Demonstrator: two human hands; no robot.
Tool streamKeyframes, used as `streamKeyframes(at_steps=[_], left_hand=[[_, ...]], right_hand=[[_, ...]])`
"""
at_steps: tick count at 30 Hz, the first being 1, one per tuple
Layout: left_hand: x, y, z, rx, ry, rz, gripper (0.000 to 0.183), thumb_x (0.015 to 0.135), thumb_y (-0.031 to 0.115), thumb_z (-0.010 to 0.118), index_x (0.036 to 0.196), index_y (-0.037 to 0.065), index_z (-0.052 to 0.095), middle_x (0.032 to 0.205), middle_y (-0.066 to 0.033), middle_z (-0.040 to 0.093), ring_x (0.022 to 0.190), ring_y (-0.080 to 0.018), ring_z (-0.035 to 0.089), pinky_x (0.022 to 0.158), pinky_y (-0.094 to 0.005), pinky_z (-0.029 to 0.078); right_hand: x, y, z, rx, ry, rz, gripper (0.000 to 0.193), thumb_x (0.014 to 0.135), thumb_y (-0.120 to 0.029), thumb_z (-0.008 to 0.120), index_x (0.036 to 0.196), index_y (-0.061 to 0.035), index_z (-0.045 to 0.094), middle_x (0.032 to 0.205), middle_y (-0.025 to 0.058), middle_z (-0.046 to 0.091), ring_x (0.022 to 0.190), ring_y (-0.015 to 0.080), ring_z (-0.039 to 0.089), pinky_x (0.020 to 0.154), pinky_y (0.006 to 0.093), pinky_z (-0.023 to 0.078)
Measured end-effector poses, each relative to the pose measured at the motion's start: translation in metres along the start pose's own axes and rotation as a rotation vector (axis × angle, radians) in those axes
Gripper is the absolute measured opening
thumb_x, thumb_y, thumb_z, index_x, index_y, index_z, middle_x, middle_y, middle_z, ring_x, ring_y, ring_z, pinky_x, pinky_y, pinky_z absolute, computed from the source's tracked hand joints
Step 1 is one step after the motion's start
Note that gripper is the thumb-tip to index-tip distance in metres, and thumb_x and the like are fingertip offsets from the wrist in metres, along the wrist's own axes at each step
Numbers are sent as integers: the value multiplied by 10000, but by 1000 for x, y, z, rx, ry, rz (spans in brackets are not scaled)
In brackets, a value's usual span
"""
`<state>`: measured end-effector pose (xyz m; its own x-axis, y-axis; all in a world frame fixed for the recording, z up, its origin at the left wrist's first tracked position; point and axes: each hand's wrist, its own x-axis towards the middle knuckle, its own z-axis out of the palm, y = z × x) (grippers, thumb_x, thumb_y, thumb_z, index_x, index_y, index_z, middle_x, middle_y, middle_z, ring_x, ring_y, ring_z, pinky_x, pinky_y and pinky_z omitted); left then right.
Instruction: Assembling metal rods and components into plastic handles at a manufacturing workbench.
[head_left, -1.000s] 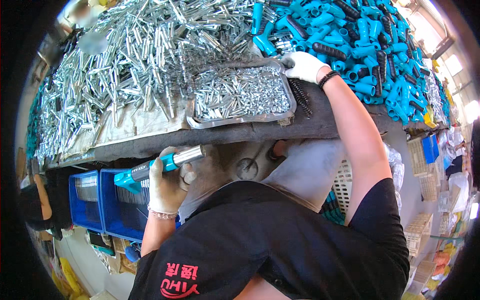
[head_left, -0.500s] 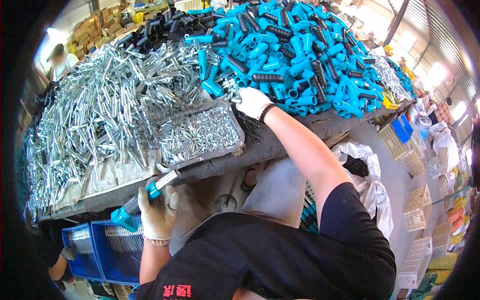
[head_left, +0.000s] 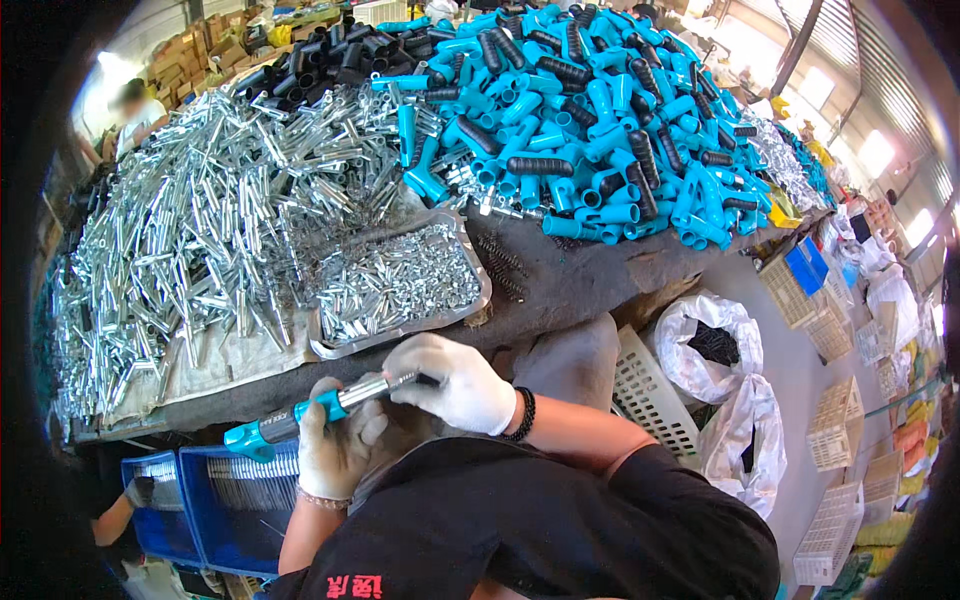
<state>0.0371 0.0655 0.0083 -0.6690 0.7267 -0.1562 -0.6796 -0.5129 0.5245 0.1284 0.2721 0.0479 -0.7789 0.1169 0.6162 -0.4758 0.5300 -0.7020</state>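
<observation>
My left hand (head_left: 336, 445), in a white glove, is closed round a teal-and-black tool handle (head_left: 278, 428). From the handle's right end a bare metal tube (head_left: 364, 390) sticks out. My gloved right hand (head_left: 462, 386) pinches at the open end of this tube; its fingers hide what they hold, if anything. Beyond both hands, a grey tray (head_left: 478, 262) of small metal parts lies at the table's near edge.
Behind the tray rise heaps of metal tubes (head_left: 190, 230), teal handles (head_left: 600, 130) and black pieces (head_left: 330, 60). Blue bins (head_left: 195, 505) stand at lower left, with another person's hand (head_left: 140, 491) beside them. White sacks (head_left: 680, 320) and a crate (head_left: 650, 395) are on the right.
My right hand has come back from the edge of the teal heap to the end of the metal tube. My left hand, still gripping the handle, has shifted slightly right and down.
</observation>
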Motion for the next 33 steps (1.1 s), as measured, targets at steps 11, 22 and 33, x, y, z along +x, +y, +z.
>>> streamKeyframes(at_steps=[11,22,33], left_hand=[[-17,1,0,282,-84,72,493,846,410,768,1190,150,527,1290,-240,588,1081,-325,637,943,-439,534],[-18,4,-2,174,-117,-93,445,871,350,708,1232,202,494,1401,-208,521,1164,-338,613,997,-545,499],[-14,7,-5,191,-82,-97,417,888,307,675,1237,184,483,1399,-236,516,1124,-357,646,960,-485,553]], right_hand=[[-26,-2,6,144,-131,420,172,996,-152,607,1106,-21,586,883,83,652,813,173,659,729,323,526],[-29,-3,2,-25,-97,280,235,942,-106,653,1158,-47,583,876,143,673,764,314,681,708,380,543],[-36,-7,1,180,-82,429,272,969,-259,627,1056,-1,627,846,200,656,764,316,679,678,378,512]])
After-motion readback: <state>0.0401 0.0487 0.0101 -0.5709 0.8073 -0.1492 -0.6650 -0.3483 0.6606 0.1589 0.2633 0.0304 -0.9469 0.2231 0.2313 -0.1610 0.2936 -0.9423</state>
